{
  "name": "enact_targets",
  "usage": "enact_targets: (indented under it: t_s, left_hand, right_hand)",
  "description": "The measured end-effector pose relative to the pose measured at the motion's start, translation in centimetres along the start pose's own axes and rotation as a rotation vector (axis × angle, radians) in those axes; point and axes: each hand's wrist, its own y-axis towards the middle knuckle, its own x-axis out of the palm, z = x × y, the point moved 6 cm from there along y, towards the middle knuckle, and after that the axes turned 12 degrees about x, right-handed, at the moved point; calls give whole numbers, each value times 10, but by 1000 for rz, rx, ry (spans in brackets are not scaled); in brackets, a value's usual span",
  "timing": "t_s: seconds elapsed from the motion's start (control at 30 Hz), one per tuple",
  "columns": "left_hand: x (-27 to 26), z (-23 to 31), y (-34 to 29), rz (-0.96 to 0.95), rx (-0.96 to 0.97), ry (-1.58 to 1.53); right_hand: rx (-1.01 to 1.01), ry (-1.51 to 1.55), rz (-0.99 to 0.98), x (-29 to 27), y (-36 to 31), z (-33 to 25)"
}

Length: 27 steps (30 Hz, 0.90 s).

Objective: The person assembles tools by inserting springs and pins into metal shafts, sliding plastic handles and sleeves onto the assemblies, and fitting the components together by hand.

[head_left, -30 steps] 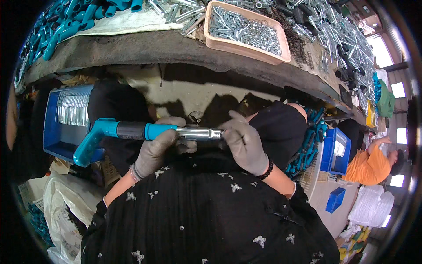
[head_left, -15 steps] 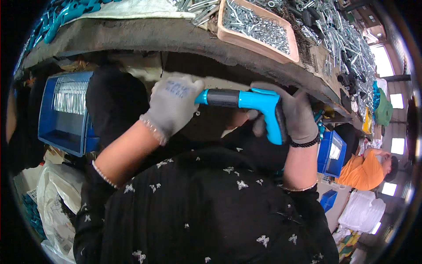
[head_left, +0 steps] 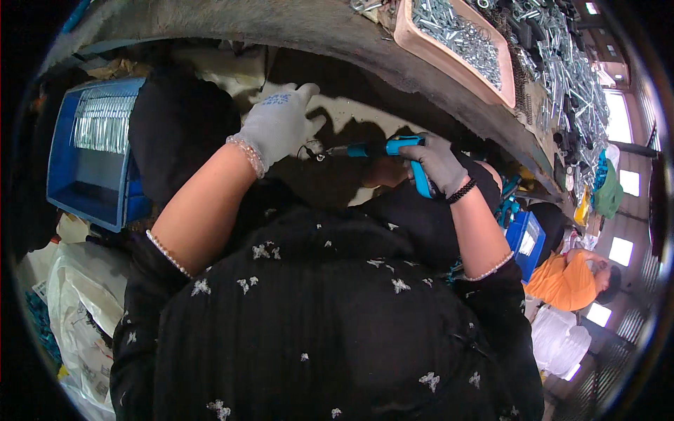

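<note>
My right hand (head_left: pixel 437 163), in a grey glove, is closed round the handle of a teal pistol-grip hand tool (head_left: pixel 403 144). The tool points left, with a teal collar and a thin dark shaft toward its far end. Near that end are small shiny metal bits that I cannot make out clearly. My left hand (head_left: pixel 277 123), in a pale glove, is off the tool, up and left of its end. Its fingers are spread and nothing shows in them.
The bench edge (head_left: pixel 316 27) curves across the top. On it, a pink tray (head_left: pixel 449 52) holds small metal parts beside heaped metal pins (head_left: pixel 562 91). A blue crate (head_left: pixel 88 186) with metal strips stands left, above a white plastic bag (head_left: pixel 84 302). A person in orange (head_left: pixel 565 281) is at right.
My left hand has let go of the tool's front end and moved up and left, fingers spreading. My right hand still grips the handle, and the tool sits lower against the bench.
</note>
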Motion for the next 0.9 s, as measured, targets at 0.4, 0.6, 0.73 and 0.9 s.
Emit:
enact_targets:
  t_s: [0.4,0.6,0.73,0.9]
  left_hand:
    - [-7,2,-2,-56,-30,-69]
    - [2,95,18,-275,379,92]
    - [111,51,52,-478,147,197]
    - [145,59,76,-849,453,242]
  right_hand:
    - [-71,-263,-78,24,28,-22]
    - [-282,-1031,108,38,40,18]
    - [-200,-1214,-22,75,29,-52]
    - [-181,-1081,-49,74,58,-29]
